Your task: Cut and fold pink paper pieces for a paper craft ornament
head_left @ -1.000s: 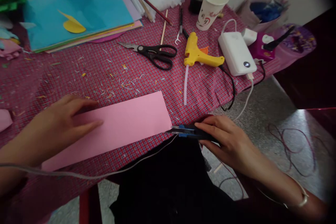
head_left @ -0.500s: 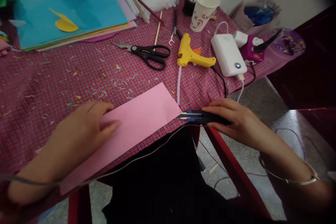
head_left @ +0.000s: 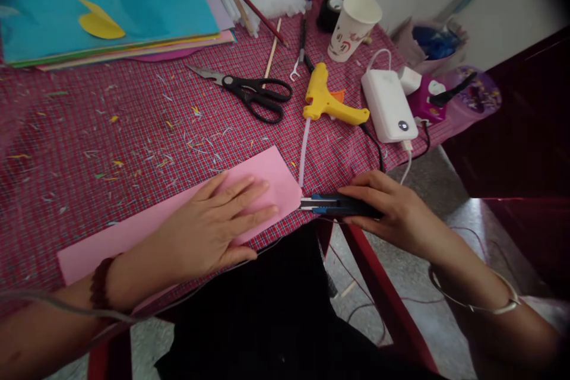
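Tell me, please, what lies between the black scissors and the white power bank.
The yellow glue gun lies between scissors and power bank, in the head view.

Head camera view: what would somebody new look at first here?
Probably the long pink paper at the near edge of the red checked cloth, with the left hand pressed flat on it. At its right end, the right hand grips a blue utility knife. Behind them a bright yellow glue gun lies beside black scissors.
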Tool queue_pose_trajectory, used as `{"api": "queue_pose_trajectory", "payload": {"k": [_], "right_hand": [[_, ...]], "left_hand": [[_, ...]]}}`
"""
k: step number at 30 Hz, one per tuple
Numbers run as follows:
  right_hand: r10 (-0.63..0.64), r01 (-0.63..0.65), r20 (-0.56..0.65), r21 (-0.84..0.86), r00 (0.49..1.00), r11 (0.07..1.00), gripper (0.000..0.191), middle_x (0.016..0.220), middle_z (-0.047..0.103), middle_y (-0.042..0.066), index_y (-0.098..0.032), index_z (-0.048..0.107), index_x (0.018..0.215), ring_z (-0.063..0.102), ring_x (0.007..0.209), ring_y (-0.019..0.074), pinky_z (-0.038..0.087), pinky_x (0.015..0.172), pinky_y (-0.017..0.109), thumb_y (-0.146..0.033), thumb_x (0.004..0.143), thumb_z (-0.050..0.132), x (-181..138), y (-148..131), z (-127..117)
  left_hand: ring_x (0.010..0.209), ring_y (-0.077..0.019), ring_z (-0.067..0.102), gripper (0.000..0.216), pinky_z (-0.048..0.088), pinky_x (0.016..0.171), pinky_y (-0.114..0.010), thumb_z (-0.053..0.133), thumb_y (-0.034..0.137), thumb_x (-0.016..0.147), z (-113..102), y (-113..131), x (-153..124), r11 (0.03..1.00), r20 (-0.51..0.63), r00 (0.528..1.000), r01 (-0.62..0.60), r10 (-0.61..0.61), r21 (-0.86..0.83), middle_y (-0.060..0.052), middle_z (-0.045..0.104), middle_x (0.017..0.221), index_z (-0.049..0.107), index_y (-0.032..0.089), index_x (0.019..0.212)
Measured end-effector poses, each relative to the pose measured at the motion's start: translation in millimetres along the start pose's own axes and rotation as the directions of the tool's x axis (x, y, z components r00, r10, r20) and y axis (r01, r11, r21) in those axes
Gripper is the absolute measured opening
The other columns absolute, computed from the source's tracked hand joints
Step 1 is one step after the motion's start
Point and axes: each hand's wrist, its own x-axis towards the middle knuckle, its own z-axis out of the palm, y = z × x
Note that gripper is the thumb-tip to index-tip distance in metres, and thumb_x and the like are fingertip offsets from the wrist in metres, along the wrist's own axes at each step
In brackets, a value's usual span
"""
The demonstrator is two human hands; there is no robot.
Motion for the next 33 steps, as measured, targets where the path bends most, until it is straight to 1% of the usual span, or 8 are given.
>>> {"api": "queue_pose_trajectory", "payload": {"k": [4,7,11,16,20,23,27,33], "right_hand": [[-0.024,0.023,-0.051,-0.031,0.998,0.999,0.04,0.108,0.06,0.011,-0.021,0.06,0.128,0.059,0.096,0.0233,0.053,0.079,0.039,-0.028,0.089,0.065,7.3,-0.8,3.3],[-0.037,0.036,-0.038,-0.015,0.999,0.999,0.04,0.108,0.059,0.01,-0.022,0.059,0.129,0.058,0.096,0.0229,0.051,0.079,0.038,-0.027,0.089,0.065,4.8,0.6,4.3],[-0.039,0.039,-0.038,-0.001,0.999,0.999,0.042,0.108,0.059,0.009,-0.023,0.058,0.13,0.057,0.093,0.0214,0.05,0.076,0.036,-0.024,0.089,0.065,-3.6,2.8,2.7],[-0.041,0.041,-0.063,-0.004,0.997,0.999,0.042,0.107,0.059,0.009,-0.023,0.059,0.129,0.057,0.094,0.0222,0.049,0.079,0.037,-0.024,0.088,0.066,3.8,-0.2,4.3],[-0.069,0.07,-0.026,0.041,0.997,0.997,0.04,0.109,0.059,0.009,-0.021,0.059,0.128,0.057,0.096,0.0213,0.049,0.08,0.037,-0.024,0.089,0.065,14.9,-6.0,6.7],[-0.084,0.085,-0.008,0.072,0.996,0.994,0.038,0.108,0.059,0.008,-0.021,0.059,0.127,0.057,0.094,0.0199,0.049,0.079,0.035,-0.024,0.09,0.065,13.6,-6.0,6.3],[-0.09,0.091,-0.026,0.067,0.996,0.994,0.037,0.107,0.059,0.008,-0.021,0.06,0.126,0.057,0.094,0.0196,0.048,0.077,0.033,-0.023,0.089,0.065,8.6,-3.2,6.1],[-0.095,0.095,-0.01,0.065,0.995,0.993,0.036,0.108,0.058,0.009,-0.019,0.06,0.125,0.057,0.095,0.0201,0.047,0.08,0.035,-0.025,0.09,0.066,23.5,-16.2,12.6]], "left_hand": [[0.147,-0.0288,0.025,0.065,0.015,0.119,-0.05,0.05,0.062,0.089,-0.8,-0.1,-0.3,1.0,0.002,1.0,-0.003,0.003,-0.008,-0.003,0.029,0.159,0.037,0.036,0.148],[0.147,-0.0287,0.024,0.066,0.015,0.118,-0.051,0.05,0.061,0.09,-0.3,-0.4,0.2,1.0,0.015,1.0,-0.001,0.001,-0.003,-0.004,0.027,0.16,0.034,0.036,0.149],[0.147,-0.0274,0.023,0.063,0.013,0.119,-0.05,0.046,0.062,0.091,0.4,-0.2,0.6,1.0,0.001,1.0,0.001,-0.001,-0.004,-0.003,0.029,0.159,0.037,0.035,0.148],[0.146,-0.0266,0.025,0.072,0.009,0.12,-0.048,0.041,0.063,0.092,1.4,-0.1,-0.2,1.0,-0.001,1.0,-0.003,0.003,0.011,-0.006,0.031,0.158,0.031,0.023,0.151],[0.146,-0.0278,0.026,0.081,0.009,0.12,-0.048,0.037,0.065,0.093,3.4,-0.3,-1.4,0.999,-0.005,1.0,-0.016,0.017,0.05,-0.011,0.03,0.158,0.024,0.013,0.153],[0.146,-0.028,0.025,0.084,0.009,0.12,-0.048,0.034,0.068,0.092,4.1,-0.4,-1.4,0.998,-0.006,1.0,-0.021,0.022,0.058,-0.012,0.03,0.158,0.026,0.011,0.152],[0.146,-0.0254,0.027,0.081,0.008,0.121,-0.045,0.028,0.069,0.092,3.2,-0.6,-0.4,1.0,-0.024,1.0,-0.011,0.012,0.022,-0.009,0.033,0.157,0.034,0.013,0.15],[0.145,-0.027,0.027,0.083,0.007,0.121,-0.045,0.032,0.07,0.091,0.8,-1.3,-0.1,1.0,-0.014,1.0,-0.017,0.017,0.009,-0.01,0.033,0.156,0.037,0.011,0.148]]}}
